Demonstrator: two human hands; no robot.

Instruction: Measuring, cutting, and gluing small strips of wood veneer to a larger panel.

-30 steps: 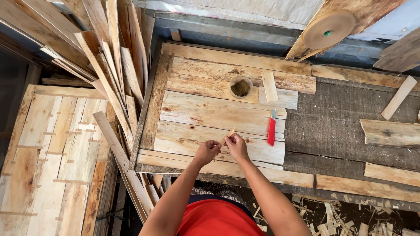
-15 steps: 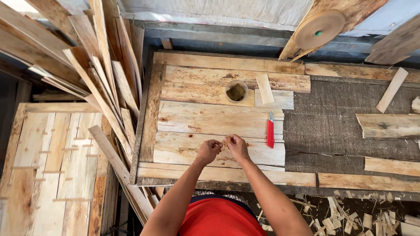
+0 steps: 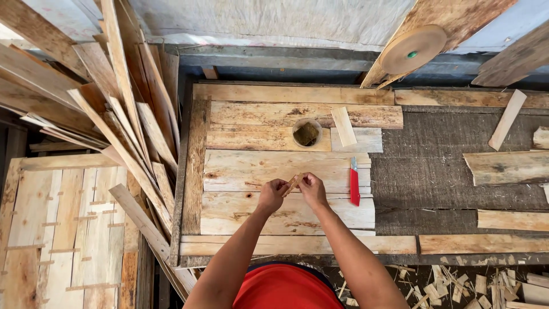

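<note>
Fingertips of the left hand point(image 3: 272, 194) and the right hand point(image 3: 312, 189) pinch the two ends of a small wood sliver point(image 3: 293, 184), held just above the middle of the plank worktop point(image 3: 240, 171), well in from its front edge. Judging by the grip, the piece is being worked between the fingers, which calls for a steady pinch at both ends. Compared with a second ago, both hands hold the same spot, while the red knife point(image 3: 354, 184) and the round tin point(image 3: 307, 133) lie where they were.
</note>
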